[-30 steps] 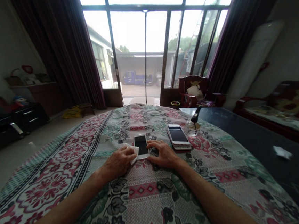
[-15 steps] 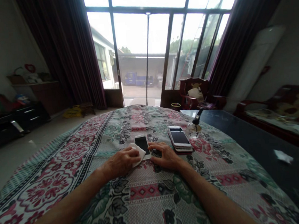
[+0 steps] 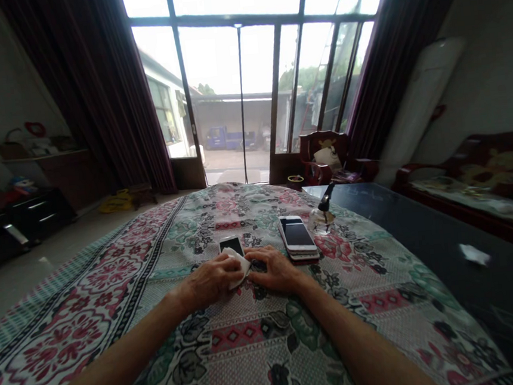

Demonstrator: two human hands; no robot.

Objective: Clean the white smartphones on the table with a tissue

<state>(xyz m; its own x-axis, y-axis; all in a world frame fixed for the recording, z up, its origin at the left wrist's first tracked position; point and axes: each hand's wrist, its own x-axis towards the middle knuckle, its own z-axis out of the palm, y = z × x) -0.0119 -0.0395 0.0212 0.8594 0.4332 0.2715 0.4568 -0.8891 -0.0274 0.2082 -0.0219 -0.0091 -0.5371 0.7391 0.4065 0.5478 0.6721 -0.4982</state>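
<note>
A small white-framed smartphone (image 3: 230,244) with a dark screen lies on the patterned tablecloth. My left hand (image 3: 212,280) is closed on a folded white tissue (image 3: 243,267) and presses it over the phone's lower part, hiding much of the screen. At the phone's right edge, my right hand (image 3: 276,268) holds it between thumb and fingers. Just right of that hand, a stack of phones (image 3: 298,235) lies with a white-framed one on top. Beyond the stack stands a clear bottle (image 3: 320,220) with a black spray head.
The floral tablecloth (image 3: 246,334) covers a rounded table. Alongside on the right is a dark glossy surface (image 3: 448,223) with a crumpled white tissue (image 3: 474,255) on it. A wooden chair (image 3: 325,156) stands behind, before the tall glass doors (image 3: 258,108).
The tissue has slid across toward the phone's lower right, covering more of the lower screen. My right hand keeps its place at the phone's edge. The camera view has turned slightly right.
</note>
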